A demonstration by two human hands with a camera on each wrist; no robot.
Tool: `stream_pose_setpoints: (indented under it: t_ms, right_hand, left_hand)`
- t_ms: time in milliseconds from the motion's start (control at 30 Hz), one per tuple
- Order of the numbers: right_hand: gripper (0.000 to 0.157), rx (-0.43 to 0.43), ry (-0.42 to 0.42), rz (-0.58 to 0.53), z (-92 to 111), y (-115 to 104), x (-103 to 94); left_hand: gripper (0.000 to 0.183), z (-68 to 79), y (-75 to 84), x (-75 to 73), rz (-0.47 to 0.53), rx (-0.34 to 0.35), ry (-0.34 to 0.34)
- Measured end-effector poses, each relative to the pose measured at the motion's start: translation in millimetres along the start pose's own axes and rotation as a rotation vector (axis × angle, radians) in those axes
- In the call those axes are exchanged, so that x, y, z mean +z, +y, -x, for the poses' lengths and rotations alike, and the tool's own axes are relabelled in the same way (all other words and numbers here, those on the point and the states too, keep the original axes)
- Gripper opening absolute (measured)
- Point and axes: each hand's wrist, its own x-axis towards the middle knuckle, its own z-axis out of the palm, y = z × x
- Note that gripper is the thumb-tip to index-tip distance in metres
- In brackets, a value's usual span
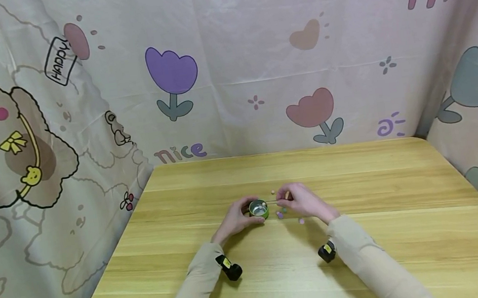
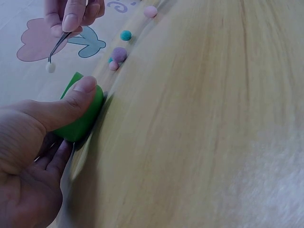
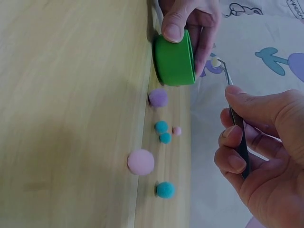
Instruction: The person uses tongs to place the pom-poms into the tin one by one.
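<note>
My left hand (image 1: 235,220) holds a small round green container (image 3: 173,61) on the table, thumb on one side and fingers on the other. Inside it the head view shows a silvery interior. My right hand (image 1: 301,201) pinches dark tweezers with bent tips (image 3: 241,137) between thumb and fingers. A small white pom-pom (image 3: 215,62) is caught at their tips, raised near the container's opening. Beside the container lie a purple pom-pom (image 3: 158,98), a larger pink pom-pom (image 3: 141,162), a tiny pink pom-pom (image 3: 177,130) and several teal pom-poms (image 3: 165,190).
The wooden table (image 1: 254,276) extends around both hands. A printed cloth (image 1: 237,59) hangs behind its far edge and along the sides. Black wrist cameras sit on the left sleeve (image 1: 202,268) and the right sleeve (image 1: 358,241).
</note>
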Motion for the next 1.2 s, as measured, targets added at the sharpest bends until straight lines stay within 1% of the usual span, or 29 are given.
stream_pose_setpoints:
  t_ms: [200,700,900,1200]
  right_hand:
    - [0.004,-0.009,-0.004,-0.014,-4,-2,2.9]
    - [0.005,0.01,-0.007,0.022,-13,0,10.1]
    - [0.005,0.023,-0.013,0.019,-15,0,11.4]
    - [0.005,0.034,-0.01,0.026,-16,-1,13.1]
  left_hand:
    - [0.063,0.4,0.6,0.7,-0.001,-0.004,0.009]
    - [0.063,1.4,1.1,1.3,0.017,0.006,0.009]
    - [0.062,1.4,0.2,0.9,0.004,0.008,0.006]
    - [0.063,0.3,0.7,1.1,0.015,-0.028,0.013]
